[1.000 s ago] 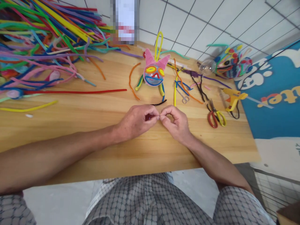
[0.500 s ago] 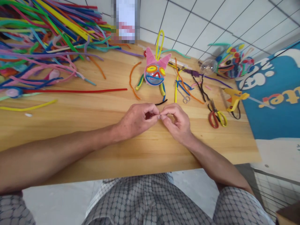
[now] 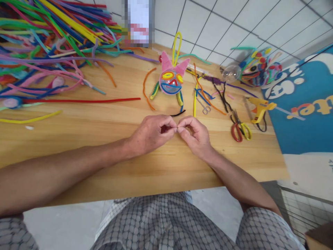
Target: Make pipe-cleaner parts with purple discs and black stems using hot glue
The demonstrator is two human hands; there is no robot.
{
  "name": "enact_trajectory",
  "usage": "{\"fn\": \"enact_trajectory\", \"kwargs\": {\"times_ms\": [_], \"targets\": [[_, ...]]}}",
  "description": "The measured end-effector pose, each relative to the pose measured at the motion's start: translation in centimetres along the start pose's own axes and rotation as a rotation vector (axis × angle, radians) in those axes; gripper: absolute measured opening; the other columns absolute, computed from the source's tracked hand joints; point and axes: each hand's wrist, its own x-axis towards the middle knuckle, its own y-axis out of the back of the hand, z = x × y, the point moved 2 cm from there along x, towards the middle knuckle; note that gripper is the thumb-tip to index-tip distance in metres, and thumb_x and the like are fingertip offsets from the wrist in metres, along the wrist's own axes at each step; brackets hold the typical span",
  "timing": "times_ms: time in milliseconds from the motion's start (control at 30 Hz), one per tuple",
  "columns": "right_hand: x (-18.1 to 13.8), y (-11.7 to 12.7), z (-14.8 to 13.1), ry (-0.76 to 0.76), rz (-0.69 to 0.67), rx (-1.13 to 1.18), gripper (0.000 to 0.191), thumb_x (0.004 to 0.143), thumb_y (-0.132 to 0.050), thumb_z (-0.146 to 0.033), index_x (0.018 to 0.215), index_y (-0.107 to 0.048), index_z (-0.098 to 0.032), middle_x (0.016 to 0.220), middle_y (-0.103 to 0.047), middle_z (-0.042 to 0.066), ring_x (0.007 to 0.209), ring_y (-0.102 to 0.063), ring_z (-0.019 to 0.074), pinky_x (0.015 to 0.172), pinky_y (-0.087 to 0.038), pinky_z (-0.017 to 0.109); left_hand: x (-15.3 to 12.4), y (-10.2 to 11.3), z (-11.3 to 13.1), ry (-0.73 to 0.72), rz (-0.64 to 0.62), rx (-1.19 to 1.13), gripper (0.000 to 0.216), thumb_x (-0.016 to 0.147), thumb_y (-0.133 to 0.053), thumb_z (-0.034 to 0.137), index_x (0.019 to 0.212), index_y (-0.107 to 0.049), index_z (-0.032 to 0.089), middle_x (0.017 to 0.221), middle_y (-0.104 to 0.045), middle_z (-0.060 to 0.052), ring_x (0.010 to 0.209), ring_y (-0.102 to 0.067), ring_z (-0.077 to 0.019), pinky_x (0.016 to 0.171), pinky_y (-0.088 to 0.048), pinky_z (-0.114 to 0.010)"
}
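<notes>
My left hand (image 3: 156, 133) and my right hand (image 3: 195, 134) meet fingertip to fingertip above the front half of the wooden table. Each is closed in a pinch of thumb and forefinger. Whatever lies between the fingertips is too small to make out. Just behind the left fingers lies a short black pipe cleaner (image 3: 179, 113). Beyond the hands stands a clear ball figure (image 3: 171, 82) with pink ears, yellow-and-red eyes, a blue-rimmed mouth, a yellow loop on top and pipe-cleaner limbs. A curved orange pipe cleaner (image 3: 144, 88) rests to its left.
A heap of coloured pipe cleaners (image 3: 59, 45) covers the back left. Rightward lie small scissors (image 3: 206, 109), red-and-yellow-handled scissors (image 3: 240, 130) and a yellow glue gun (image 3: 258, 109). Behind them are a clear ball (image 3: 231, 73) and a colourful decorated figure (image 3: 260, 69). A phone (image 3: 139, 22) stands at the back.
Almost nothing differs. Both hands keep the same fingertip pinch, with the right hand shifted very slightly left. The view has moved a little.
</notes>
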Motion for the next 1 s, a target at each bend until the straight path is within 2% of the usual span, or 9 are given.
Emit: {"fn": "enact_trajectory", "kwargs": {"times_ms": [233,367,500,700,800,1000], "targets": [[0.04,-0.01,0.23,-0.061,0.033,0.150,0.021,0.101,-0.069,-0.040,0.114,-0.063,-0.025,0.102,-0.066,0.002,0.092,-0.064,0.0178,0.085,-0.054,0.035,0.56,0.33,0.26,0.131,-0.013,-0.134,0.012,0.088,-0.069,0.023,0.078,-0.070,0.017,0.069,-0.070,0.002,0.061,-0.055,-0.0099,0.059,-0.042,-0.022],[0.06,0.08,0.50,-0.093,0.046,0.163,0.017,0.100,-0.069,-0.039,0.108,-0.064,-0.025,0.096,-0.065,0.001,0.087,-0.062,0.0171,0.084,-0.052,0.035,0.73,0.48,0.02,0.236,-0.011,-0.225,0.018,0.089,-0.071,0.032,0.080,-0.072,0.016,0.073,-0.073,-0.001,0.065,-0.059,-0.0120,0.061,-0.045,-0.024],[0.13,-0.11,0.72,-0.150,0.027,0.182,0.014,0.099,-0.069,-0.037,0.097,-0.065,-0.023,0.087,-0.066,0.000,0.079,-0.059,0.0159,0.077,-0.049,0.033,0.79,0.46,-0.26,0.325,-0.030,-0.299,0.018,0.088,-0.071,0.033,0.084,-0.073,0.016,0.076,-0.075,-0.002,0.068,-0.062,-0.0137,0.064,-0.047,-0.025],[0.29,0.05,0.63,-0.221,0.059,0.139,0.020,0.098,-0.069,-0.035,0.084,-0.062,-0.022,0.075,-0.062,-0.003,0.069,-0.054,0.0141,0.069,-0.044,0.031,0.92,0.54,0.22,0.331,-0.075,-0.356,0.021,0.087,-0.072,0.037,0.087,-0.073,0.017,0.078,-0.073,-0.001,0.069,-0.061,-0.0137,0.064,-0.045,-0.026],[0.33,0.06,0.53,-0.246,0.050,0.138,0.021,0.097,-0.069,-0.038,0.084,-0.063,-0.022,0.075,-0.063,-0.002,0.070,-0.056,0.0145,0.069,-0.044,0.031,0.95,0.66,0.41,0.351,-0.089,-0.374,0.021,0.090,-0.068,0.038,0.092,-0.073,0.017,0.081,-0.073,-0.001,0.071,-0.061,-0.0138,0.065,-0.046,-0.026],[0.49,-0.14,0.29,-0.220,0.053,0.210,0.023,0.094,-0.075,-0.043,0.091,-0.066,-0.022,0.079,-0.064,-0.002,0.072,-0.058,0.0141,0.071,-0.047,0.030,1.01,0.61,-0.17,0.306,-0.090,-0.266,0.022,0.088,-0.070,0.039,0.083,-0.070,0.017,0.074,-0.072,-0.001,0.067,-0.059,-0.0135,0.063,-0.044,-0.026]]}}
